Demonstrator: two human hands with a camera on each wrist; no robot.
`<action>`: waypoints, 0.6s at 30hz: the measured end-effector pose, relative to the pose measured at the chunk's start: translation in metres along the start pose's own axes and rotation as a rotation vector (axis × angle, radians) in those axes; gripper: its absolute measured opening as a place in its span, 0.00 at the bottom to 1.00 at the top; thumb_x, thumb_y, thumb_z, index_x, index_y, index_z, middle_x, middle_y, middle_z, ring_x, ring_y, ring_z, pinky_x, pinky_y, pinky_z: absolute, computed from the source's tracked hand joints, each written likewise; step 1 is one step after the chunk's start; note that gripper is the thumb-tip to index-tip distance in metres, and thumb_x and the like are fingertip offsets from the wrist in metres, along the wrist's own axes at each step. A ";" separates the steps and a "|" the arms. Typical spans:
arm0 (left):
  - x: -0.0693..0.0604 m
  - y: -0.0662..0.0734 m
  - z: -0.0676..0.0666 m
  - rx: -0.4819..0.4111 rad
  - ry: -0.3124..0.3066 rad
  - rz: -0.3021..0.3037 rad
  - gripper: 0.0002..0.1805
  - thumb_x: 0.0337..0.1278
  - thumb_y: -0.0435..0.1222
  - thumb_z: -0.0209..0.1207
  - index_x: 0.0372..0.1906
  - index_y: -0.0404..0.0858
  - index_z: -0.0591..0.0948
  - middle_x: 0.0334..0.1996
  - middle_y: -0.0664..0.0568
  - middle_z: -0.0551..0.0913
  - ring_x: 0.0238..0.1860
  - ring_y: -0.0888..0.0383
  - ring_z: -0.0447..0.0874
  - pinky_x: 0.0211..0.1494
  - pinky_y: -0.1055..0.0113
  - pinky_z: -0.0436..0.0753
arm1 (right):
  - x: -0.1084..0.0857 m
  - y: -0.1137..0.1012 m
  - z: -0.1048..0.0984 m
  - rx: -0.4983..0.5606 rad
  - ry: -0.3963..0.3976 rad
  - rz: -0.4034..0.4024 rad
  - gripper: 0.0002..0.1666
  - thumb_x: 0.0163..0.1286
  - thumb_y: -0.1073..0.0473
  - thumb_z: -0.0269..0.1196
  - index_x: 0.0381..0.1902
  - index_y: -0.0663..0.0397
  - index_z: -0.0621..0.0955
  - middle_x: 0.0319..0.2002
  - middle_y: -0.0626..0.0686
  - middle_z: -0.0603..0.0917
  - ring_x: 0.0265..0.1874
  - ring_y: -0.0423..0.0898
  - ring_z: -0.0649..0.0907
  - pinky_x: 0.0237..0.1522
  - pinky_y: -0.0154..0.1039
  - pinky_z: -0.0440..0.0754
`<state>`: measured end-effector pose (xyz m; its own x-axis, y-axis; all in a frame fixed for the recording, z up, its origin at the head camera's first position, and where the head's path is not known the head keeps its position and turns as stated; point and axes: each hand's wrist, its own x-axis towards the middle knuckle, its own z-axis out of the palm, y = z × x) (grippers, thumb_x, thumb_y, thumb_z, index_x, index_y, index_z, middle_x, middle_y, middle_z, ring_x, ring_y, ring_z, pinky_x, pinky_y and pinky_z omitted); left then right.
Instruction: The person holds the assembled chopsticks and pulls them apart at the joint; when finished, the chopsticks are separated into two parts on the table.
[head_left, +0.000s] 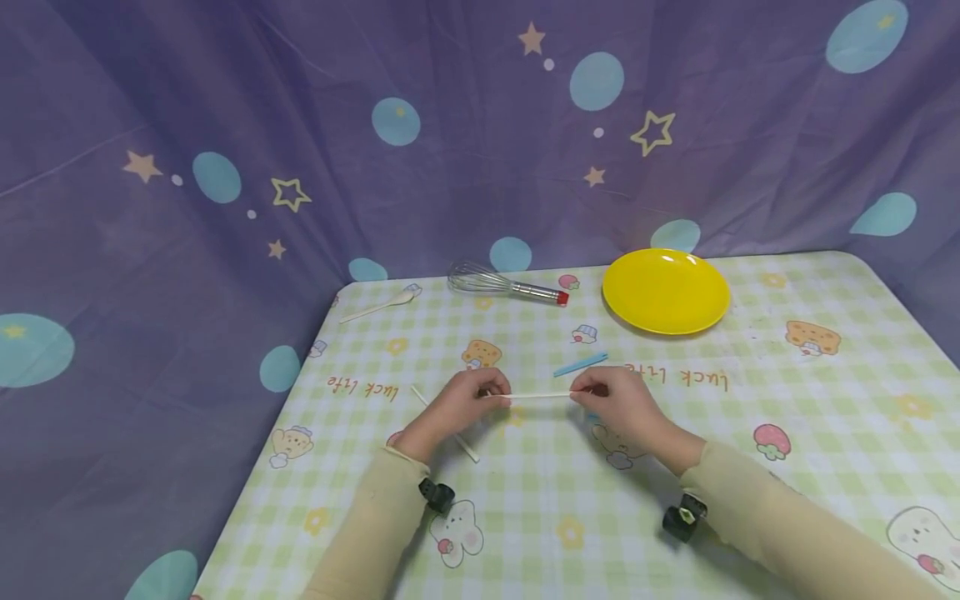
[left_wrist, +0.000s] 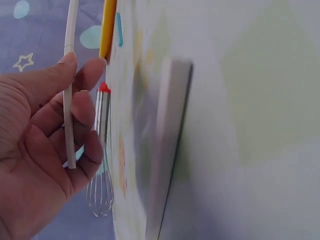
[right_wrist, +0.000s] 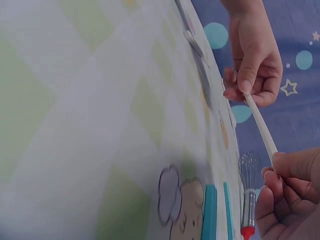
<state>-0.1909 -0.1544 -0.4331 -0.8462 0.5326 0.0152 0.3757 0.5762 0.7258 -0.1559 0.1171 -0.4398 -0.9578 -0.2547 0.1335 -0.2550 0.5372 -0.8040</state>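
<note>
A slim white stick [head_left: 540, 396] spans the space between both hands, raised above the tablecloth. My left hand [head_left: 468, 402] pinches it between thumb and fingers; in the left wrist view, its lower end [left_wrist: 70, 145] runs down past the curled fingers. The other part is pinched by my right hand [head_left: 618, 404], thumb against the fingers, as the right wrist view shows. A second white stick [head_left: 467, 448] lies on the cloth under the left wrist, partly hidden by it. Beyond the right hand lies a blue stick [head_left: 581, 365]; another blue piece [right_wrist: 210, 212] is mostly covered by that hand in the head view.
A whisk [head_left: 510, 285] with a red-tipped handle lies at the table's back edge. To its right is a yellow plate [head_left: 666, 292], and to its left a pale spoon [head_left: 378, 307]. Behind the checked tablecloth [head_left: 517, 533] hangs a purple curtain [head_left: 465, 192].
</note>
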 end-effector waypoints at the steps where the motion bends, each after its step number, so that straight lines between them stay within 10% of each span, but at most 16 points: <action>1: 0.001 0.002 0.002 -0.008 -0.002 0.010 0.02 0.60 0.35 0.64 0.36 0.41 0.82 0.31 0.59 0.82 0.36 0.63 0.79 0.45 0.63 0.76 | -0.001 0.001 -0.003 -0.005 0.002 0.005 0.04 0.65 0.60 0.67 0.33 0.55 0.86 0.31 0.44 0.85 0.30 0.42 0.79 0.40 0.40 0.78; 10: 0.009 0.018 0.022 -0.077 0.019 0.021 0.06 0.61 0.34 0.64 0.41 0.40 0.88 0.33 0.58 0.86 0.21 0.63 0.70 0.27 0.70 0.72 | -0.008 0.007 -0.018 -0.032 -0.026 0.074 0.03 0.64 0.57 0.69 0.32 0.49 0.85 0.31 0.45 0.83 0.31 0.44 0.77 0.38 0.40 0.76; 18: 0.019 0.038 0.042 -0.117 0.009 0.075 0.04 0.62 0.34 0.63 0.37 0.38 0.87 0.31 0.60 0.85 0.16 0.64 0.61 0.23 0.72 0.68 | -0.010 0.008 -0.018 -0.088 -0.009 -0.173 0.02 0.62 0.60 0.70 0.34 0.48 0.87 0.32 0.41 0.85 0.31 0.38 0.81 0.36 0.37 0.82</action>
<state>-0.1766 -0.0958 -0.4341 -0.8212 0.5652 0.0783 0.3916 0.4584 0.7978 -0.1507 0.1386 -0.4370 -0.8976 -0.3564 0.2593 -0.4264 0.5533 -0.7155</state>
